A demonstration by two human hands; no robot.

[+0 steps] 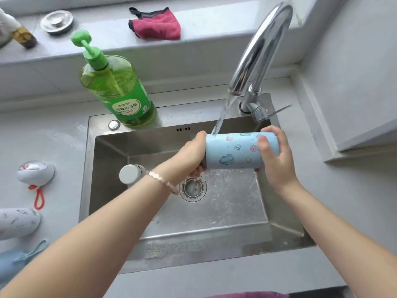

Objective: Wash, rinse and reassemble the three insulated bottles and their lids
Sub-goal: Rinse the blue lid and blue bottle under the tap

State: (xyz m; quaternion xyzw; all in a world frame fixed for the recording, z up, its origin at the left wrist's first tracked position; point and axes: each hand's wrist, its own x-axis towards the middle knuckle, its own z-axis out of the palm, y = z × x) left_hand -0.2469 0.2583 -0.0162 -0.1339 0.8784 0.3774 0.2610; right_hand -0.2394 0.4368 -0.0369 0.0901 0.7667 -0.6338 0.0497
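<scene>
A light blue bottle (233, 150) with small cartoon prints lies on its side over the sink (150, 147), under running water from the tap (261, 48). My left hand (192, 154) grips its left end, and my right hand (274, 155) grips its right end. A grey-white bottle (131, 174) stands in the sink at the left. On the counter at the left lie a white lid with a red loop (35, 173), a white patterned bottle (18, 222) and a blue lid with a strap (15, 262).
A green dish soap pump bottle (117, 87) stands on the sink's back rim. A red cloth (155, 25) and a metal sink strainer (57, 22) lie on the sill behind. The drain (193, 188) sits in the wet sink floor.
</scene>
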